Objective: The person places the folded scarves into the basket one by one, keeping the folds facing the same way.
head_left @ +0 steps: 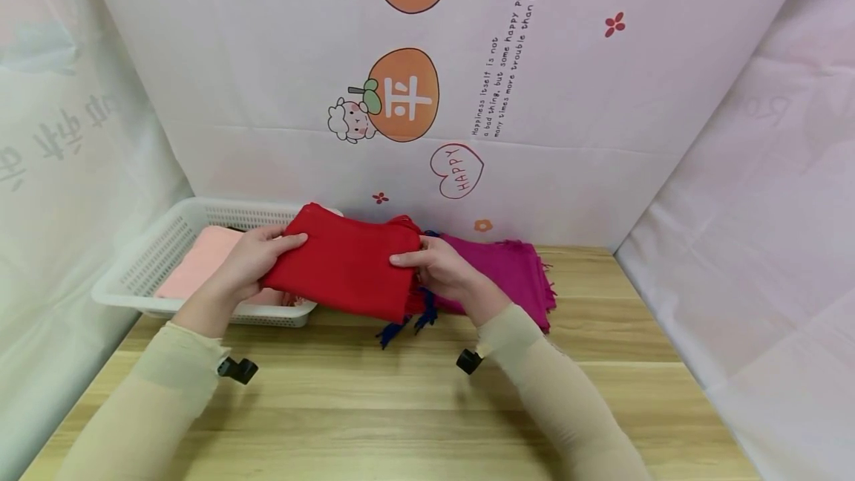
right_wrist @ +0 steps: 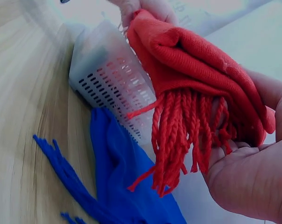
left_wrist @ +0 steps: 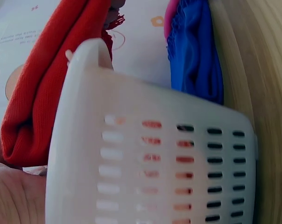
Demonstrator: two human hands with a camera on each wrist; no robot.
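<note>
A folded red scarf [head_left: 347,262] with braided fringe is held up between both hands, over the right end of a white basket. My left hand [head_left: 252,258] grips its left end, thumb on top. On the right end, my right hand [head_left: 444,266] pinches the scarf with the thumb above and fingers beneath. In the right wrist view the red fringe [right_wrist: 183,130] hangs down beside the right palm [right_wrist: 253,179]. Below and behind it lies a blue scarf [right_wrist: 117,163] with tassels. The left wrist view shows the red scarf [left_wrist: 43,88] above the basket wall.
The white perforated basket [head_left: 127,273] stands at the left against the back wall, with pink folded cloth [head_left: 203,254] inside. A magenta fringed scarf [head_left: 510,273] lies on the wooden table [head_left: 374,407] to the right, beside the blue one. White printed sheets surround the table.
</note>
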